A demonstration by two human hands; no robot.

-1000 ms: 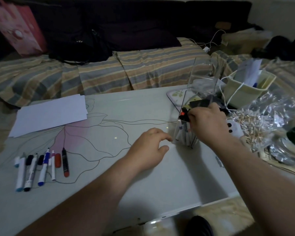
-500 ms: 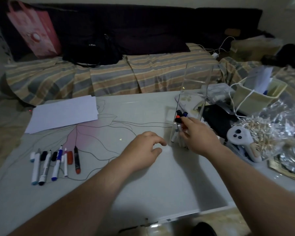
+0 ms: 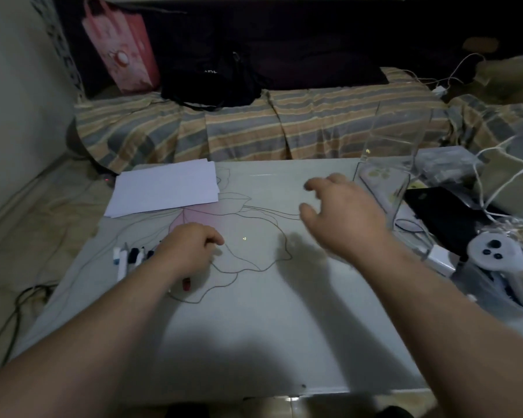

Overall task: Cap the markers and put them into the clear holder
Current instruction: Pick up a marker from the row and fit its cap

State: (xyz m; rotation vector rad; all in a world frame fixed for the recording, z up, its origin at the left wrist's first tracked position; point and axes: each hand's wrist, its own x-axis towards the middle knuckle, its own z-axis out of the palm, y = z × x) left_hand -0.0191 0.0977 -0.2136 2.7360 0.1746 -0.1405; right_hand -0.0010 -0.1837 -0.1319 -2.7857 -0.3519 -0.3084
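1. The left hand [image 3: 187, 251] lies knuckles-up over the row of markers [image 3: 130, 259] on the surface [image 3: 254, 327]; its fingers are curled, but whether the grip pinches a marker cannot be told.
2. A red marker end [image 3: 186, 284] shows just below that hand.
3. The right hand [image 3: 344, 218] hovers blurred, grip spread and holding nothing.
4. The clear holder [image 3: 387, 176] stands just right of the right hand.
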